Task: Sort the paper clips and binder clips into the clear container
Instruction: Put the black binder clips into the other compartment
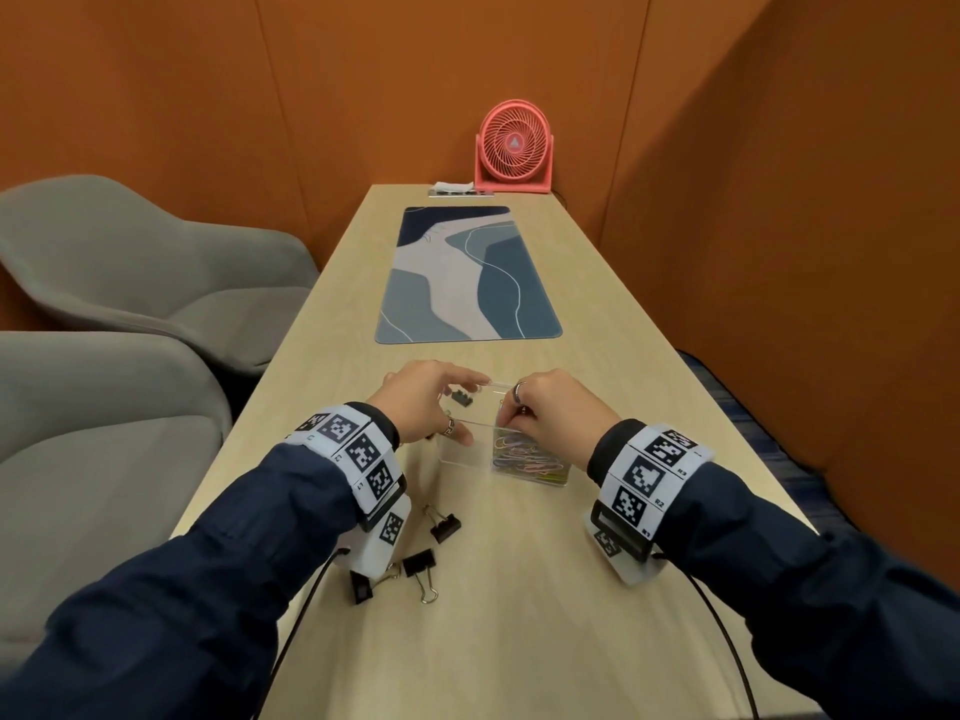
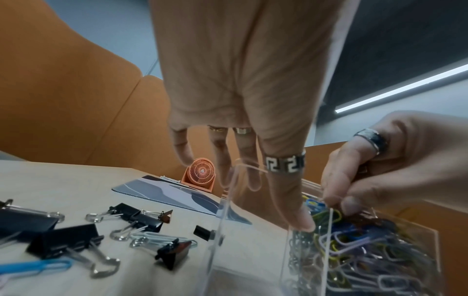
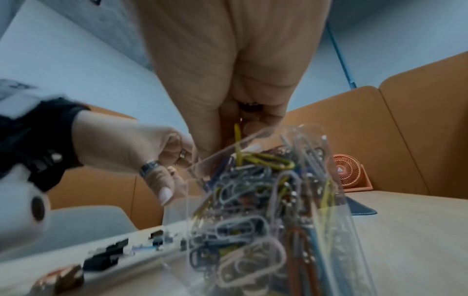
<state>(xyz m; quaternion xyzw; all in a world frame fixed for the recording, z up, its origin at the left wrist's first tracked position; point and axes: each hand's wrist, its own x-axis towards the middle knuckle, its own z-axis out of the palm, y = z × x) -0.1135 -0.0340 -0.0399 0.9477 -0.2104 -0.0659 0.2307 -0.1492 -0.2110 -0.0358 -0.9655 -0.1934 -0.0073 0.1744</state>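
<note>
A clear two-compartment container (image 1: 462, 452) stands on the wooden table. Its right compartment holds a heap of coloured paper clips (image 1: 524, 457); the left one looks bare. My left hand (image 1: 431, 402) grips the left compartment, thumb (image 2: 298, 216) on the near wall and fingers over the far wall. Just above the right compartment, my right hand (image 1: 540, 407) pinches a yellow paper clip (image 3: 237, 138) that hangs into the heap (image 3: 253, 220). Three black binder clips (image 1: 444, 527) lie near my left wrist. A small one (image 1: 462, 398) sits behind the container. A blue paper clip (image 2: 35, 267) and a white one (image 2: 157, 239) lie among them.
A blue patterned desk mat (image 1: 467, 278) lies beyond the container, with a pink fan (image 1: 513, 148) at the table's far end. Two grey chairs (image 1: 130, 262) stand along the left edge. Orange walls close in on the right. Wrist cables trail off the near edge.
</note>
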